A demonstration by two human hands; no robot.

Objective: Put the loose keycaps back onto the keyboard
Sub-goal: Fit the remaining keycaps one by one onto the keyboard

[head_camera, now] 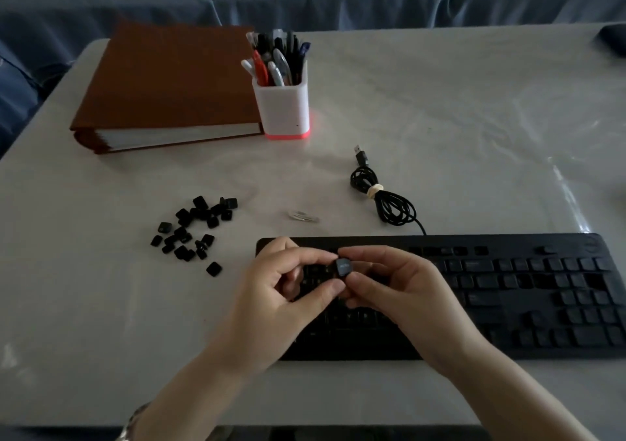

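Keycaps point(194, 228): a heap of small black loose ones lies on the white table point(440, 101), on the left side, well apart from the keyboard's left end.
Binder point(169, 84): big and brown, lying flat at the back left of the table, with white pages showing along its near edge.
Lone keycap point(213, 268): one more black one sits by itself, just in front of the heap.
Pen cup point(283, 108): white with a glowing pink bottom, standing upright just beside the binder's right corner.
Pens point(277, 57): lots of them stick up out of the cup.
Left hand point(284, 295): up over the left end of the keyboard. Its thumb and first finger pinch the held keycap from the left, and the other fingers are curled in.
Shiny thing point(304, 216): small and flat on the table, between the heap and the cable. It is too blurry to tell what it is.
Held keycap point(343, 267): black, up in the air between both hands, above the keyboard and not pushed onto it.
Plug point(361, 156): the loose end of the cable, lying on the table and pointing away.
Cable point(389, 200): black, bunched up with a pale tie, lying just behind the keyboard.
Right hand point(399, 291): its thumb and first finger pinch the same keycap from the right.
Keyboard point(525, 298): black, flat on the table at the front right. Some spots among its keys look like dark holes.
Dark thing point(613, 39): at the far right back corner, cut off by the edge.
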